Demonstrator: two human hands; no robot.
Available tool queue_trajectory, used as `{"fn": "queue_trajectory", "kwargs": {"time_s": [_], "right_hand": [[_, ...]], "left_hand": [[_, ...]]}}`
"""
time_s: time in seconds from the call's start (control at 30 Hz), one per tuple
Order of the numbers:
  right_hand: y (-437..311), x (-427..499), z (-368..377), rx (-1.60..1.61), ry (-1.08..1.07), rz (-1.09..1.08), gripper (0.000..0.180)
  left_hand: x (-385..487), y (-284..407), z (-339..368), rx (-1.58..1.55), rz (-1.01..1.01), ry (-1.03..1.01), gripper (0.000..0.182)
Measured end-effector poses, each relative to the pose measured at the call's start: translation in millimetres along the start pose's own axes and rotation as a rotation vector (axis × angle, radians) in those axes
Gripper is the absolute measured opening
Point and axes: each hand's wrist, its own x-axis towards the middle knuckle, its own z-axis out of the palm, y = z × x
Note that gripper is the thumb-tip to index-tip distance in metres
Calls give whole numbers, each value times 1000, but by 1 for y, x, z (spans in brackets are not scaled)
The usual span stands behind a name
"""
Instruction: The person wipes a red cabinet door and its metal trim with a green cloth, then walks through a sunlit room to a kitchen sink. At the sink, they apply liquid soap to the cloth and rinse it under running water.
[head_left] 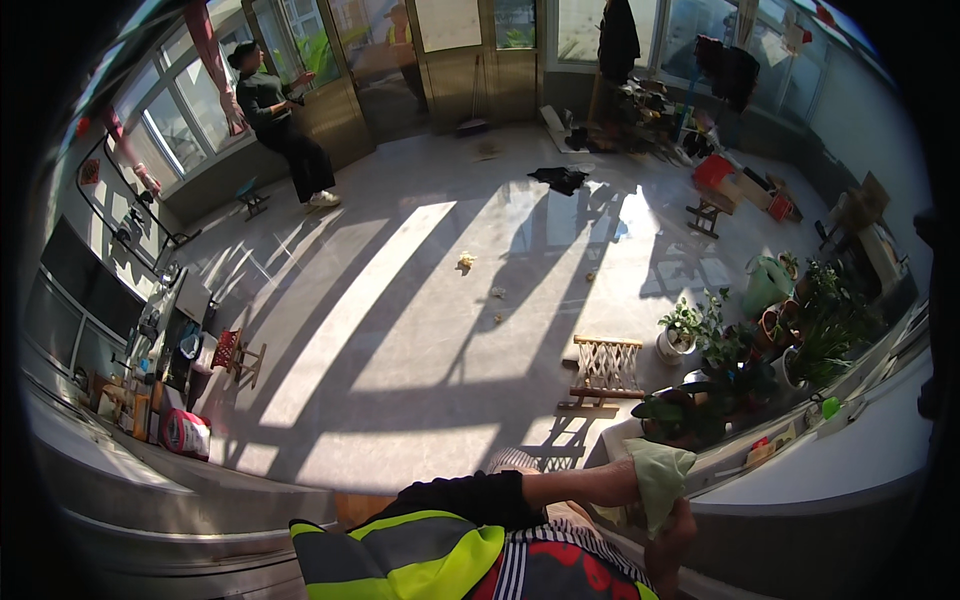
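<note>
A pale green cloth (660,480) is bunched between my two hands at the lower right, over the edge of a white sill. My left hand (637,480) reaches across from the left in a black sleeve, mostly hidden under the cloth. Below the cloth, my right hand (673,529) grips its lower end. I wear a hi-vis vest (420,551) over a striped and red garment. Just beyond the cloth stand potted plants (675,420).
A folding stool (607,367) with a corded seat stands ahead. Potted plants line the right side. A person (281,120) stands at the back left; another person is behind the door glass. A black cloth (559,180) and small scraps (466,260) lie on the floor. Clutter fills the back right.
</note>
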Motion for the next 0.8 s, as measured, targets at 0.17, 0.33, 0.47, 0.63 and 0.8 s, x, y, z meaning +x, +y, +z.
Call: {"fn": "queue_trajectory", "kwargs": {"time_s": [0.17,0.33,0.47,0.63,0.8], "right_hand": [[5,-4,-7,45,59,37,15],[2,-9,-11,99,148,91,13],[0,-15,-15,174,169,149,18],[0,-25,-18,231,177,201,19],[2,-40,-22,191,213,203,21]], "left_hand": [[0,-21,-6,-284,-103,73,20],[-7,-28,-17,162,9,-71,29],[-6,-15,-19,73,-65,-211,35],[-4,-8,-20,237,-198,-278,26],[0,-17,-19,463,-121,-196,18]]}}
